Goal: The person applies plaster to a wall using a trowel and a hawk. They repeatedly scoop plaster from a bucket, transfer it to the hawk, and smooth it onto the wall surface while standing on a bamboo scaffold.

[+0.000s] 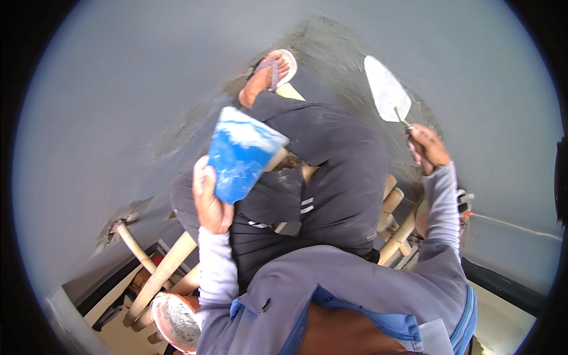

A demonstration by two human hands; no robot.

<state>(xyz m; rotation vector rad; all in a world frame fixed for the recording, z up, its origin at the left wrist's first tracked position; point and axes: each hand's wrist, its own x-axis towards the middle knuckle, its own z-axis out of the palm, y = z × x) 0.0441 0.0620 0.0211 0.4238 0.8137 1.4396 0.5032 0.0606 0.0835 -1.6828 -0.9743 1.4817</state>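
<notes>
My left hand (210,198) grips a blue flat scraper blade (239,160) by its narrow lower end; whitish paste smears its wide upper edge. That blade stands over my dark trousers, in front of my knee. On the right, my right hand (427,148) is closed round the handle of a pointed trowel (387,89). The trowel's pale, leaf-shaped blade points up and away, close in front of the wall. Behind it a rough grey plaster patch (331,65) covers the corner of the wall. Whether the trowel touches this patch I cannot tell.
Bamboo poles (160,275) of a scaffold run beneath me on both sides. A bucket (177,319) with grey-white material stands at the lower left. My sandalled foot (269,74) rests on a pole against the wall. A thin pale cord (515,225) stretches along the right.
</notes>
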